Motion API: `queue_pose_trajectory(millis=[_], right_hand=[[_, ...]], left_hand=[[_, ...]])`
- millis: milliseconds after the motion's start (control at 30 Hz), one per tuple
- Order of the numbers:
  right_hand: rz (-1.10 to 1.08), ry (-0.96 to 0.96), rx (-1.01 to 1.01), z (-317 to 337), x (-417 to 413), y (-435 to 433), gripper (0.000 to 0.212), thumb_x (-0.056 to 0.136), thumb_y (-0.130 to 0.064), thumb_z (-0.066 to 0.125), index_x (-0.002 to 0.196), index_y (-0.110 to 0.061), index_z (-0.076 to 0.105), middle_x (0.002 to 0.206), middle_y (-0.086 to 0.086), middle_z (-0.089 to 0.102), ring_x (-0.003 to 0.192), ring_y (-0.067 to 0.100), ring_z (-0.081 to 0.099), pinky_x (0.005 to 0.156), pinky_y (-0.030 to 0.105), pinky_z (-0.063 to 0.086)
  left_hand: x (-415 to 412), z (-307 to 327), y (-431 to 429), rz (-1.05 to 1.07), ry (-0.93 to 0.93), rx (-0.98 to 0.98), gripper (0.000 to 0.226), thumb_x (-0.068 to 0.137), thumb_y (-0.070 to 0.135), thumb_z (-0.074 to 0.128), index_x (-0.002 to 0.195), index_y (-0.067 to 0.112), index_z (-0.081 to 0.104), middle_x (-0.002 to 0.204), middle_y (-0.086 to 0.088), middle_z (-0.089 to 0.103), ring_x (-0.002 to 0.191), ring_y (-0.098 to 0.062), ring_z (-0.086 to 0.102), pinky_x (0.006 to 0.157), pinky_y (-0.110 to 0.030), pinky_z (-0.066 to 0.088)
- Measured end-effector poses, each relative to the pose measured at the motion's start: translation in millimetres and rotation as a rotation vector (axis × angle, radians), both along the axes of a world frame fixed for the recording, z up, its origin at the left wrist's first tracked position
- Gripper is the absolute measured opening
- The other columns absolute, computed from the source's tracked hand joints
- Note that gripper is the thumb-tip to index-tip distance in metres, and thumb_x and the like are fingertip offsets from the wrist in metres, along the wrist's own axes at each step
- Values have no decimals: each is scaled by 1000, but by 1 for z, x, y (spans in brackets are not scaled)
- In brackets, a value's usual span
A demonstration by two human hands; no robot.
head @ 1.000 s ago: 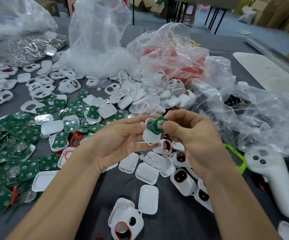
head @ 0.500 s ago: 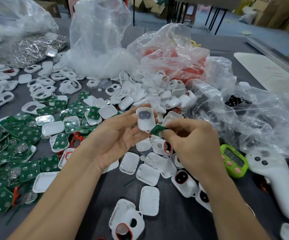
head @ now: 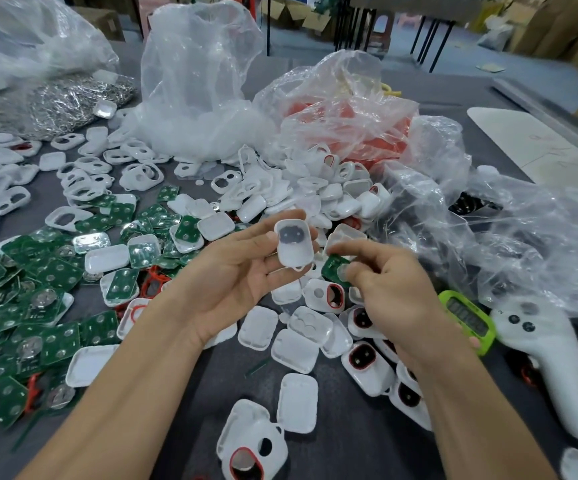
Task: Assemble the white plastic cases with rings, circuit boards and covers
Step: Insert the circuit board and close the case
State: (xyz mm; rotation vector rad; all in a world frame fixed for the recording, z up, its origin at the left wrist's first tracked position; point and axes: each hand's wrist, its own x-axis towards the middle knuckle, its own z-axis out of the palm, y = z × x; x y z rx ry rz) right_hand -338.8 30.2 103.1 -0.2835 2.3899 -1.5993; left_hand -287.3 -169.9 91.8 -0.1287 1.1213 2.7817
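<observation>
A white case is held up in the L hand, palm up. It is pinched btw. the thumb and fingertips, w/ its open side turned to the camera. A dark round patch is seen inside it, near the top. The R hand is held just beside the case, to the right and a bit lower, not touching it. A small green circuit board is pinched in its curled fingers, and a round silver bit is seen on the board. Both hands are held above the grey table. Under them, loose white covers are spread out, and cases w/ red rings are laid close by the R wrist. One more case w/ a red ring is seen at the bottom edge. At the left, a big heap of green boards is piled up. Further back, white frames w/ holes are scattered. A heap of shiny metal bits is seen at the far left, next to a clear bag of white parts and a bag w/ red parts. At the right, a green timer and a white controller are laid side by side, near crumpled clear plastic.
</observation>
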Motion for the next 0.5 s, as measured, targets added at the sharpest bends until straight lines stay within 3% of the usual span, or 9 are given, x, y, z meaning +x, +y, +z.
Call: queue_pose_trajectory(millis=[100, 200, 333, 500], right_hand=[[-22, 16, -6, 3, 2, 0, 32, 91, -3, 64, 90, -33, 77, 59, -6, 68, 42, 6, 47, 43, 20, 41], [-97, 44, -126, 8, -2, 3, 22, 82, -4, 77, 80, -26, 71, 65, 1, 71, 54, 14, 54, 56, 32, 50], [-82, 31, -381, 13, -4, 3, 25, 86, 3, 75, 78, -19, 68, 67, -1, 69, 60, 10, 61, 58, 18, 50], [64, 67, -363, 12, 2, -7, 25, 85, 6, 75, 75, -17, 71, 74, 8, 76, 61, 18, 66, 60, 28, 56]], left_hand=[[0, 0, 0, -18, 1, -19, 37, 85, 9, 66, 121, 8, 75, 127, -20, 69, 112, -28, 71, 93, -39, 60], [1, -1, 0, -36, -15, -64, 38, 83, 11, 68, 121, 9, 75, 129, -19, 69, 115, -29, 70, 98, -41, 58], [0, -4, 4, -63, -51, -121, 36, 90, 7, 63, 124, 5, 72, 127, -17, 70, 111, -28, 71, 94, -40, 60], [1, -5, 8, -119, -61, -179, 36, 91, 8, 58, 124, 4, 71, 126, -16, 71, 106, -26, 73, 94, -41, 60]])
